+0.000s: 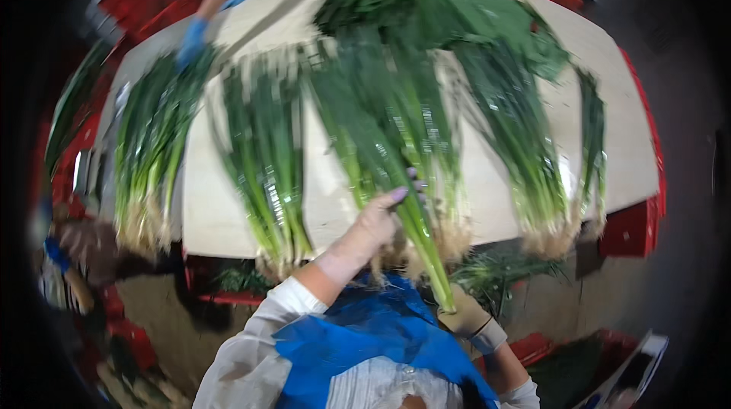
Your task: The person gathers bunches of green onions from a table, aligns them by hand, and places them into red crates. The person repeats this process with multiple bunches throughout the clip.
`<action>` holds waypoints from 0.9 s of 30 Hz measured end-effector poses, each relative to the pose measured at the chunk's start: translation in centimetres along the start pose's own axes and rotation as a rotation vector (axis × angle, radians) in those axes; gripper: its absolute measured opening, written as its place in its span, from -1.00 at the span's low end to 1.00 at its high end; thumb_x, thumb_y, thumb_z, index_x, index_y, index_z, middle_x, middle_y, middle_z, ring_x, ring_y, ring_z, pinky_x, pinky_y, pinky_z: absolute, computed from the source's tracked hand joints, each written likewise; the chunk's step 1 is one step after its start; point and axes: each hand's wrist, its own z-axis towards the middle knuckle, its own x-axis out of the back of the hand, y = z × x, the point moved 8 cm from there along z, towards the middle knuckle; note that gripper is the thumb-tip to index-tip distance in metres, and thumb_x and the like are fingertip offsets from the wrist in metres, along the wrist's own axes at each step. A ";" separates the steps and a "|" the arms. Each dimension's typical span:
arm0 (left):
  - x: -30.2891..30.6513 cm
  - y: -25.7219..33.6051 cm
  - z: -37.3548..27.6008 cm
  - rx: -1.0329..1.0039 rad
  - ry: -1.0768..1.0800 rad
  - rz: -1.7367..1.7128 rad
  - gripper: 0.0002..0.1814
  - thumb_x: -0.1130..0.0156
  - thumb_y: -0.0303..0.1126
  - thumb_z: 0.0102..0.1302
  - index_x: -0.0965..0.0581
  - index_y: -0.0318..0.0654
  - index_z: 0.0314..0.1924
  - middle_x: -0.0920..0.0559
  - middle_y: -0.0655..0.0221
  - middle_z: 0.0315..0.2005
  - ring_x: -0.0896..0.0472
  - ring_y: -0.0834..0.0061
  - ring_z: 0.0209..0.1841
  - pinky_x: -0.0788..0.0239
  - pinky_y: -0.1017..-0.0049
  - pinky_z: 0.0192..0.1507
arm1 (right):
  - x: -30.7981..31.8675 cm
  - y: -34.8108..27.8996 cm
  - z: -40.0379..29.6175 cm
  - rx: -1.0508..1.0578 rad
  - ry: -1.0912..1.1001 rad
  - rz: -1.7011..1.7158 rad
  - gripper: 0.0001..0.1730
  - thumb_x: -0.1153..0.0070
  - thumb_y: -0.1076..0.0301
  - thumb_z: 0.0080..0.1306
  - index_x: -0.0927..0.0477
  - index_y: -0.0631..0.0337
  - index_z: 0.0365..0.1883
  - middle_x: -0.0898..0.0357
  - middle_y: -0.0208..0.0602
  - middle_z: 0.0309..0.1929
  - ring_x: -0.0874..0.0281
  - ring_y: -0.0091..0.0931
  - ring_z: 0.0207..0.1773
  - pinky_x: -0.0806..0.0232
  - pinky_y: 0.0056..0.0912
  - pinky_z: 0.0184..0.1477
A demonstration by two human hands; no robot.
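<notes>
My left hand (380, 217), with purple fingernails, is closed around the pale lower part of a spring onion stalk (425, 237). The stalk slants across my body, its dark leaves pointing away over the table. At its lower end is my right hand (462, 312) in a beige glove; blur hides whether its fingers grip the stalk. Under and beside the held stalk, a bunch of spring onions (428, 140) lies with its roots towards me. Another bunch (274, 169) rests to the left, and one more (519, 152) to the right.
A large pile of spring onions (388, 3) covers the far middle of the pale table (325, 203). At the far left, another person's blue-gloved hand (193, 43) touches a bunch (157, 146). A red crate (628, 229) stands by the right corner. Leaf trimmings (502, 275) lie below the near edge.
</notes>
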 end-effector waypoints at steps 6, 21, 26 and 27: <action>-11.4 -3.8 2.1 0.121 -0.207 0.241 -0.23 -0.28 -0.36 0.20 -0.17 -0.28 0.37 -0.47 0.16 0.07 -0.48 0.24 0.10 -0.32 0.21 0.23 | 0.8 9.9 -3.2 -0.067 0.273 0.101 -0.52 -0.08 0.31 0.10 -0.36 0.22 0.00 -0.48 0.06 -0.21 -0.48 -0.06 -0.09 -0.35 -0.11 -0.13; -14.0 -12.1 6.7 0.349 -0.157 0.897 -0.20 -0.31 -0.15 0.25 -0.18 -0.37 0.35 -0.47 0.08 0.12 -0.49 0.30 0.08 -0.34 0.39 0.14 | 36.9 27.8 -5.5 -0.194 1.264 0.259 -0.71 0.01 0.48 0.07 -0.47 0.28 -0.18 -0.46 -0.41 -0.47 -0.38 -0.57 -0.52 -0.27 -0.39 -0.52; -10.7 -13.8 7.6 0.405 -0.033 0.850 -0.25 -0.28 -0.16 0.27 -0.21 -0.37 0.33 -0.49 0.07 0.09 -0.51 0.33 0.04 -0.35 0.39 0.13 | 38.6 45.5 0.9 -0.310 0.974 0.541 -0.58 -0.29 0.35 0.07 -0.55 0.39 -0.14 -0.59 -0.30 -0.34 -0.46 -0.48 -0.38 -0.29 -0.42 -0.32; -10.4 -13.7 7.6 0.409 0.002 0.847 -0.26 -0.27 -0.16 0.27 -0.22 -0.37 0.33 -0.49 0.07 0.09 -0.52 0.33 0.04 -0.35 0.39 0.13 | 38.2 45.3 1.5 -0.339 0.942 0.566 -0.59 -0.31 0.34 0.07 -0.56 0.38 -0.15 -0.59 -0.30 -0.33 -0.47 -0.47 -0.35 -0.29 -0.41 -0.27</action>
